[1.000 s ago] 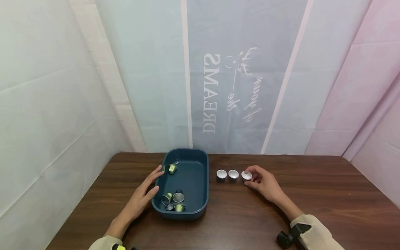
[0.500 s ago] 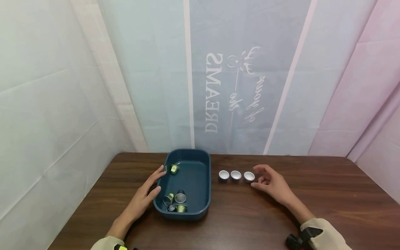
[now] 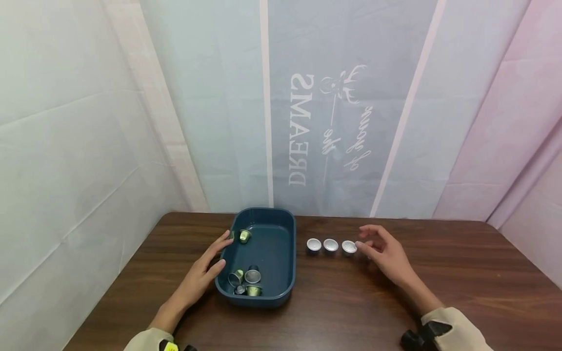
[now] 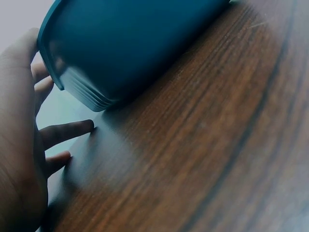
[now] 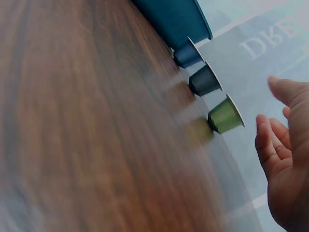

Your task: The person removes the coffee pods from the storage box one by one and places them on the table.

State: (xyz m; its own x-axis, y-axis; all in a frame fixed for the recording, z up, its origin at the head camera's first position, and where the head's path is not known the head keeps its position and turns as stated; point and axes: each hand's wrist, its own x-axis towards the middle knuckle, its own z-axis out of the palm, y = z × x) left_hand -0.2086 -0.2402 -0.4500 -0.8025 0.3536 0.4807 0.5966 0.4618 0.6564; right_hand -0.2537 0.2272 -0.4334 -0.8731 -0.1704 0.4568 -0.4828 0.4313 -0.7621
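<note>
Three coffee capsules stand in a row, silver lids up, right of a dark blue basin (image 3: 273, 256). In the right wrist view their sides show: a blue capsule (image 5: 187, 54) nearest the basin, a dark capsule (image 5: 204, 79) in the middle, a green capsule (image 5: 225, 116) at the right end. My right hand (image 3: 390, 256) holds nothing; its thumb tip is close by the green capsule's lid (image 3: 349, 247), its other fingers loosely bent. My left hand (image 3: 197, 280) rests along the basin's left rim, fingers spread and thumb over the edge.
Several loose capsules lie in the basin: a green-gold capsule (image 3: 244, 236) near the back left and a cluster at the front, including a silver-lidded capsule (image 3: 252, 276). The brown wooden table (image 3: 342, 302) ends at a printed curtain (image 3: 232, 122) behind.
My right hand has let go of the end capsule and drawn back to the right, its index finger lifting away from the lid. My left hand stays at the basin.
</note>
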